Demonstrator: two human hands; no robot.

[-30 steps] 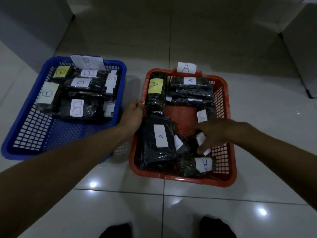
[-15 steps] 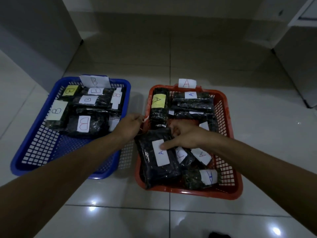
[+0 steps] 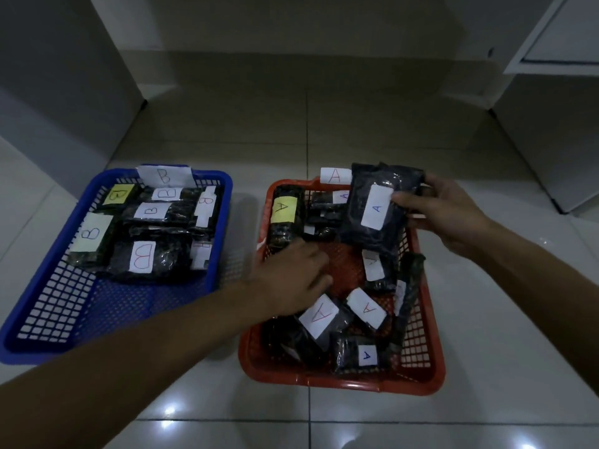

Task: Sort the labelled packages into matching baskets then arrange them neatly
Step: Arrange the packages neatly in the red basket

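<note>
Sorting is looking finished: B packages are lying in the blue basket (image 3: pixel 48 280) at 9 o'clock, A packages in the red basket (image 3: pixel 421 361). Tidying is remaining: the right hand (image 3: pixel 444 215) is gripping a lifted A package (image 3: pixel 376 205) over the basket's 12 o'clock end, while the left hand (image 3: pixel 291 280), fingers relaxed, is reaching among loose ones.

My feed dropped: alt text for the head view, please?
Right hand holds a black package labelled A above the red basket; left hand reaches into it. The blue basket holds B packages.

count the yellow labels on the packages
2: one yellow B label at the blue plastic basket's far left corner, one yellow A label on the red plastic basket's far left package; others may be hidden.
</note>
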